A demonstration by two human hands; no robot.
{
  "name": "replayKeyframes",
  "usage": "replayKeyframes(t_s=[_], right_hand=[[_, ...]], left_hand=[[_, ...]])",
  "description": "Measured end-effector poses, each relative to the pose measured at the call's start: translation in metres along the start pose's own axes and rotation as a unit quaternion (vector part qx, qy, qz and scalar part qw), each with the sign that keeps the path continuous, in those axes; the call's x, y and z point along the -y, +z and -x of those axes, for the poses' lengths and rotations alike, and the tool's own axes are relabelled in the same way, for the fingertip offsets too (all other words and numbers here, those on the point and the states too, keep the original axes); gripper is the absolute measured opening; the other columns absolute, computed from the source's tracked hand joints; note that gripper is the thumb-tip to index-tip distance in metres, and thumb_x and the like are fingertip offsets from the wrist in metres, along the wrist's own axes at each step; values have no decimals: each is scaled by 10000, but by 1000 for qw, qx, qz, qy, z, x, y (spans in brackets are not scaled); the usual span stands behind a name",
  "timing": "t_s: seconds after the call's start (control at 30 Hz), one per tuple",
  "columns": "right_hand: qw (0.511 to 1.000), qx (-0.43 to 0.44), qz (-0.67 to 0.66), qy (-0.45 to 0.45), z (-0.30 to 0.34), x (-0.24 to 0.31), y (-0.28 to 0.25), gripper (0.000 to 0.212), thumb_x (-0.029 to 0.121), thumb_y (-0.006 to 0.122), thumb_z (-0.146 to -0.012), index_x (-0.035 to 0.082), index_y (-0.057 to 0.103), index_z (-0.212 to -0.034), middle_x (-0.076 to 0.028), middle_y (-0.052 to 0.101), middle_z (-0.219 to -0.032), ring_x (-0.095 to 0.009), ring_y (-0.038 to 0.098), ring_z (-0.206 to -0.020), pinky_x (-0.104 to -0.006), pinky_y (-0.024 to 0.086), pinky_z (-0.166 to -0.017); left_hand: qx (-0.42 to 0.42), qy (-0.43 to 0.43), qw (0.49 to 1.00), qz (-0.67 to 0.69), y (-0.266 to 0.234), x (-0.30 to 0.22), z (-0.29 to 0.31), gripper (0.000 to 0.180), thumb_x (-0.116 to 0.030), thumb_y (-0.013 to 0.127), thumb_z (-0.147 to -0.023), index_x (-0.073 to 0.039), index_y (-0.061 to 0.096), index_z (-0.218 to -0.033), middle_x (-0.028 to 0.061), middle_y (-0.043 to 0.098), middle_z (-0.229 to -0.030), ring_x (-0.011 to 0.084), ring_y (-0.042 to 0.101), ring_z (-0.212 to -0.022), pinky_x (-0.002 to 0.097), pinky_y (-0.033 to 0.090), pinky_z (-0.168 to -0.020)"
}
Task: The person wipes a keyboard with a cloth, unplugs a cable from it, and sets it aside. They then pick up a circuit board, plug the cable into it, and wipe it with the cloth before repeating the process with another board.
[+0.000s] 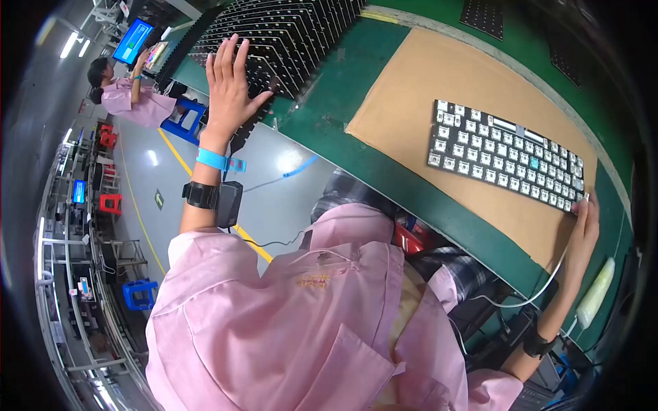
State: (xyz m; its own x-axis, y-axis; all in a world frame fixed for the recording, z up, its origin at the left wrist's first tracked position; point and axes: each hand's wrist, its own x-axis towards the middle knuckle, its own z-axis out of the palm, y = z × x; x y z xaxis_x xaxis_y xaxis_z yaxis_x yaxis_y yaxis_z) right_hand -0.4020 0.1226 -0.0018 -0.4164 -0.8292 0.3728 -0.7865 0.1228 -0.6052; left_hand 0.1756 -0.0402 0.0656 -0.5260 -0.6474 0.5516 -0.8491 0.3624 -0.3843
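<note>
My left hand is raised at the far left of the bench with its fingers spread. It lies over or against the near end of a row of black, thin panels standing close together; whether it touches them I cannot tell. Farther right, a keyboard without keycaps, its white switch sockets showing, lies on a brown cardboard sheet. At that keyboard's right end, my right hand pinches the end of a white cable. The plug is mostly hidden by the fingers.
The green bench runs diagonally, its near edge before my lap. A pale green-white tube-like object lies at the right edge. Two perforated black panels are at the back. Another person in pink works at the far left, near blue stools.
</note>
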Motion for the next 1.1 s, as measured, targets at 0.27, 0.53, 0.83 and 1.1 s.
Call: replayKeyframes(t_s=[0.27, 0.53, 0.83, 1.1], right_hand=[[994, -6, -87, 67, 25, 21, -2, 345, 210, 380, -987, -81, 552, -1060, -31, 525, -783, -105, 460, -777, -248, 376, -794], [983, -85, -131, 101, 57, 42, 4, 359, 216, 393, -981, -70, 593, -1062, -84, 613, -946, -132, 515, -908, -273, 386, -863], [961, -225, -110, 116, 63, 52, 6, 323, 207, 380, -980, -32, 593, -937, -120, 633, -947, -161, 589, -877, -290, 442, -817], [932, -281, -183, 140, 61, 52, 4, 324, 202, 368, -988, -35, 554, -869, -120, 626, -952, -155, 599, -839, -284, 468, -790]], left_hand=[[-27, -23, 999, -5, 2, 1, -2, 1011, -257, 792, -593, -22, 225, -1397, 148, 345, -1350, 305, 316, -1281, 469, 179, -1090], [-170, 34, 984, -44, -94, -9, -76, 1068, -353, 835, -565, -1, 273, -1401, 144, 459, -1262, 294, 391, -1154, 400, 296, -991], [55, 347, 886, 301, -94, -250, -198, 954, -345, 780, -580, 87, 343, -1310, 226, 391, -1311, 342, 433, -1135, 393, 374, -932], [220, 392, 795, 408, -46, -347, -207, 1035, -541, 773, -528, 17, 387, -1310, 217, 433, -1305, 375, 406, -1201, 428, 308, -1028]])
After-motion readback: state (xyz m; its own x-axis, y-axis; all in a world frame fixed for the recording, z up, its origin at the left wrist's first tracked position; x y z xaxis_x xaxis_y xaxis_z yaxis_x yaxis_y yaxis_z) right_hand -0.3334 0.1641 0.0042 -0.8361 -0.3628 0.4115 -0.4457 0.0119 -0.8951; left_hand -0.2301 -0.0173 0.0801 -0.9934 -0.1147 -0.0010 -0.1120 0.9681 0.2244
